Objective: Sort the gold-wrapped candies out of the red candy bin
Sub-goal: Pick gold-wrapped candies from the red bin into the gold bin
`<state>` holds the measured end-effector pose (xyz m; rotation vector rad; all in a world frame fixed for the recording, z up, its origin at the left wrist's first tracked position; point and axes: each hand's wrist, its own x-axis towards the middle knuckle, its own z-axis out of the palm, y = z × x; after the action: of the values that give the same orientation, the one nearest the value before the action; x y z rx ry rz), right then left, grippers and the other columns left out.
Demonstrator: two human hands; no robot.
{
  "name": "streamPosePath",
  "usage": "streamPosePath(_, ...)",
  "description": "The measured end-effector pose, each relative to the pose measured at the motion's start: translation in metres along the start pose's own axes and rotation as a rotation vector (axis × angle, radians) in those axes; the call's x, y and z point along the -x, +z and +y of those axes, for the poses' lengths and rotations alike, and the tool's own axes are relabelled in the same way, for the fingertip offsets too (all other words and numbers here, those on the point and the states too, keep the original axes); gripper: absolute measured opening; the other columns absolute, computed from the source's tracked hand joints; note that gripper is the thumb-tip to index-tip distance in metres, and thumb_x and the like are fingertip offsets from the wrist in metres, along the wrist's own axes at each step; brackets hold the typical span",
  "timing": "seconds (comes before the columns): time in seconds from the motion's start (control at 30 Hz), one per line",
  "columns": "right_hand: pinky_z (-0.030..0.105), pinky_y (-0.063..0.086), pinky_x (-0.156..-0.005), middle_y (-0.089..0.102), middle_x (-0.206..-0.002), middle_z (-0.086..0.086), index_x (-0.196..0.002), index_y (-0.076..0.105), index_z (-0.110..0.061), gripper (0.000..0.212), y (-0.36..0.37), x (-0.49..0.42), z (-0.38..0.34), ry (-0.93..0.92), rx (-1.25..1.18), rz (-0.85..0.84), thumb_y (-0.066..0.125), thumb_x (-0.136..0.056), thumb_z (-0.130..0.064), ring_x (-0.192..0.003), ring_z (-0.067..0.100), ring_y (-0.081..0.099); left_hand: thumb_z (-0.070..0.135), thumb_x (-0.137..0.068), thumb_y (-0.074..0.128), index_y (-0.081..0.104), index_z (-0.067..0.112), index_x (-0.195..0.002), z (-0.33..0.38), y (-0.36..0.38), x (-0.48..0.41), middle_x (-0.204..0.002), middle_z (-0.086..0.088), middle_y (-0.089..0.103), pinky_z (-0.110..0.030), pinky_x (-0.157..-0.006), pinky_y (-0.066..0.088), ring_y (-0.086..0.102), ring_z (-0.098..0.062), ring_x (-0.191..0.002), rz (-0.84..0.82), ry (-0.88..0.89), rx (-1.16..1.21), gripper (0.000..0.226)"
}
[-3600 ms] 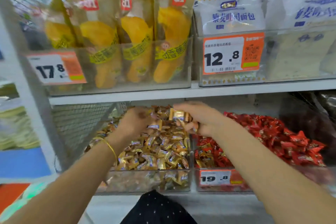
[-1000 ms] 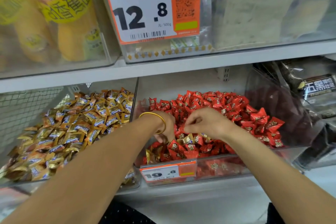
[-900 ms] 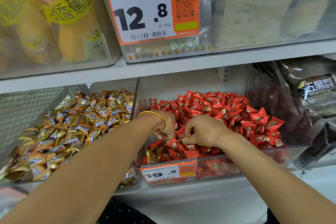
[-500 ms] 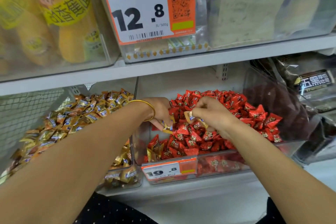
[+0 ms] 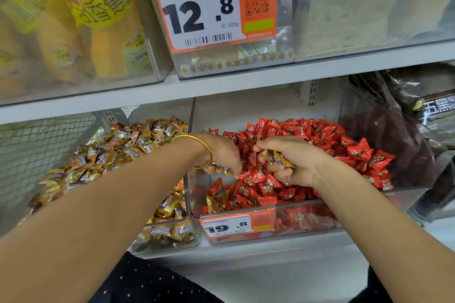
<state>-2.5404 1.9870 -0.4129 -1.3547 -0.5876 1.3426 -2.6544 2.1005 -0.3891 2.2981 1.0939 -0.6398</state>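
Mesh panel: a wire mesh panel [image 5: 37, 155] stands far left of the left grip, beside the gold pile.
Gold candy bin: a clear gold candy bin [image 5: 170, 238] sits just left of the left grip, heaped with gold wrappers [image 5: 118, 147]; the left forearm crosses over its front corner.
Left hand: the left hand [image 5: 221, 155], a gold bangle [image 5: 204, 152] on its wrist, reaches over the left edge of the red bin. Its grip is closed, fingers curled down around a gold-wrapped candy [image 5: 225, 170] that pokes out beneath them.
Stray gold candy: a loose gold piece [image 5: 215, 200] lies among the red ones at the bin's front left corner, below the left grip.
Red candy bin: the clear red candy bin [image 5: 310, 222] lies under both grips, touching the gold bin's side. Its red candies [image 5: 307, 135] pile up behind and to the right of the right grip.
Price tag: an orange tag [image 5: 234, 226] marked 19.8 hangs on the bin's front, below and between the grips.
Right hand: the right hand [image 5: 293, 165] hovers low over the red pile, close to the left grip. Its grip is closed, thumb and curled fingers holding a second gold-wrapped candy [image 5: 278, 157].
Dark packets: dark packets [image 5: 394, 145] fill the space right of the right grip.
Upper shelf: the upper shelf [image 5: 221, 86] runs above both grips, with a 12.8 tag [image 5: 209, 7].
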Motion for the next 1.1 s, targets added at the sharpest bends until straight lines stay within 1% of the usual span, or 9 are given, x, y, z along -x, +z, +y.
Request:
streamPosePath(0.17, 0.012, 0.019, -0.031, 0.055, -0.056, 0.001, -0.085, 0.064, -0.008, 0.008, 0.0, 0.002, 0.0, -0.049, 0.051, 0.003, 0.059, -0.089, -0.013, -0.033, 0.006, 0.033, 0.019, -0.083, 0.068, 0.065, 0.022, -0.107, -0.003, 0.005, -0.005, -0.12, -0.003, 0.057, -0.024, -0.075, 0.047, 0.059, -0.02, -0.097, -0.057, 0.116, -0.452, 0.024)
streamPosePath(0.23, 0.013, 0.02, -0.031, 0.055, -0.057, 0.002, -0.086, 0.065, -0.007, 0.008, 0.0, 0.003, 0.001, -0.05, 0.06, 0.008, 0.06, -0.088, -0.013, -0.034, 0.006, 0.034, 0.02, -0.08, 0.071, 0.066, 0.025, -0.095, -0.005, 0.007, -0.01, -0.12, 0.001, 0.058, -0.035, -0.095, 0.046, 0.055, -0.022, -0.109, -0.048, 0.142, -0.547, 0.017)
streamPosePath(0.4, 0.013, 0.02, -0.03, 0.055, -0.055, 0.0, -0.082, 0.064, -0.008, 0.011, -0.001, 0.003, 0.001, -0.044, 0.034, 0.003, 0.06, -0.089, -0.016, -0.033, 0.006, 0.034, 0.017, -0.08, 0.069, 0.067, 0.018, -0.084, -0.004, 0.01, -0.014, -0.1, 0.002, 0.063, -0.041, -0.094, 0.047, 0.057, -0.021, -0.104, -0.011, 0.229, -0.586, 0.004)
streamPosePath(0.67, 0.012, 0.019, -0.028, 0.047, -0.06, 0.002, -0.068, 0.051, -0.013, 0.028, 0.012, 0.017, -0.011, -0.038, -0.178, -0.013, 0.055, -0.092, -0.026, -0.033, 0.005, 0.032, 0.013, -0.089, 0.058, 0.06, 0.016, -0.086, -0.01, -0.016, 0.072, -0.091, 0.007, 0.056, -0.019, -0.08, 0.041, 0.053, -0.006, -0.089, 0.426, 0.582, -0.091, 0.005)
streamPosePath(0.77, 0.012, 0.018, -0.03, 0.046, -0.058, 0.003, -0.069, 0.05, -0.011, 0.029, 0.036, 0.028, -0.018, -0.149, -0.029, -0.021, 0.054, -0.094, -0.025, -0.035, 0.007, 0.031, 0.017, -0.091, 0.058, 0.06, 0.015, -0.084, -0.036, -0.007, 0.107, -0.066, 0.013, 0.057, -0.01, -0.049, 0.037, 0.05, 0.004, -0.054, 0.501, 0.613, 0.319, 0.008)
streamPosePath(0.87, 0.012, 0.018, -0.032, 0.044, -0.056, 0.001, -0.066, 0.051, -0.013, 0.033, 0.085, 0.033, -0.02, -0.269, 0.2, -0.018, 0.053, -0.095, -0.029, -0.035, 0.007, 0.03, 0.017, -0.091, 0.056, 0.061, 0.017, -0.076, -0.079, -0.001, 0.127, -0.054, 0.006, 0.056, -0.015, -0.039, 0.031, 0.045, -0.006, -0.046, 0.472, 0.528, 0.578, 0.017)
streamPosePath(1.0, 0.027, 0.042, -0.058, 0.059, -0.083, 0.006, -0.079, 0.062, -0.012, 0.038, 0.172, 0.016, -0.029, -0.433, 0.598, 0.067, 0.041, -0.098, -0.038, -0.071, 0.019, 0.056, 0.017, -0.09, 0.057, 0.063, 0.014, -0.079, -0.135, -0.015, 0.13, -0.068, -0.002, 0.059, -0.028, -0.054, 0.044, 0.052, -0.009, -0.052, 0.714, 0.321, 0.786, 0.013)
streamPosePath(1.03, 0.032, 0.045, -0.069, 0.062, -0.101, 0.01, -0.096, 0.063, -0.008, 0.039, 0.19, 0.011, -0.035, -0.462, 0.646, 0.071, 0.038, -0.099, -0.038, -0.09, 0.025, 0.059, 0.022, -0.091, 0.057, 0.063, 0.015, -0.094, -0.145, -0.019, 0.128, -0.083, 0.0, 0.061, -0.03, -0.063, 0.047, 0.057, -0.009, -0.065, 0.785, 0.272, 0.726, 0.01)
streamPosePath(1.1, 0.035, 0.049, -0.085, 0.049, -0.132, 0.01, -0.129, 0.05, -0.009, 0.043, 0.208, 0.004, -0.042, -0.407, 0.673, 0.021, 0.033, -0.101, -0.036, -0.114, 0.029, 0.053, 0.033, -0.093, 0.052, 0.044, 0.019, -0.133, -0.158, -0.019, 0.124, -0.12, 0.007, 0.051, -0.027, -0.086, 0.042, 0.053, -0.01, -0.104, 0.784, 0.192, 0.491, 0.043)
